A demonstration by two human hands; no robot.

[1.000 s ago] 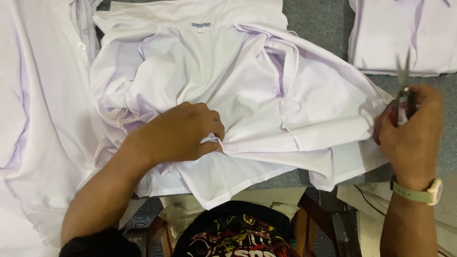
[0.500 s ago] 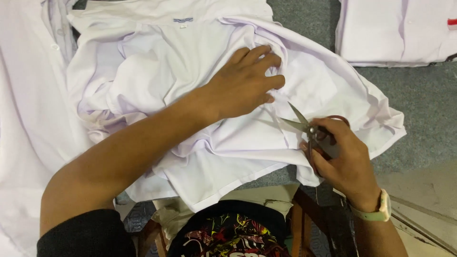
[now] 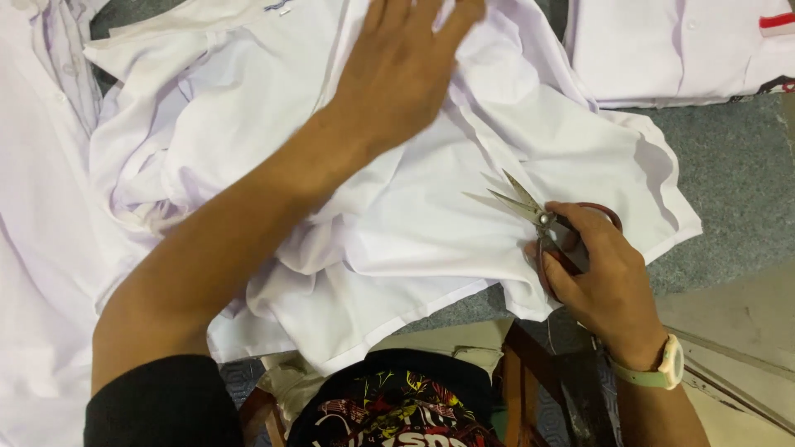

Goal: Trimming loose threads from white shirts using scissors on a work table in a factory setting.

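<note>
Head view: white shirt [image 3: 397, 240] lies crumpled mid-frame on the grey work surface [image 3: 729, 174], collar with its small label at the far edge, hem hanging over the near edge toward the person's lap. Left hand [image 3: 406, 70] is flat on the far part of the shirt, fingers spread and extended, palm down pressing the cloth, not pinching anything; the forearm runs diagonally from near-left, black sleeve [image 3: 161, 406] at the near-left corner. Right hand [image 3: 596, 277] sits at the shirt's near-right edge, closed around the reddish loop handles of a pair of scissors [image 3: 538, 219]; blades are parted slightly, tips pointing left and far, lying over the fabric. Can't tell whether any cloth is between the blades. Pale green wristwatch [image 3: 658, 372] on the right wrist. More white garments [image 3: 37, 248] heaped on the left, touching the shirt, one with a button placket running along the far-left. Folded white shirt with a red tab [image 3: 679, 50] at far-right, just beside the crumpled one. Near edge: dark printed top [image 3: 397, 410] of the person, plus a brown wooden frame [image 3: 522, 381] below the table.
</note>
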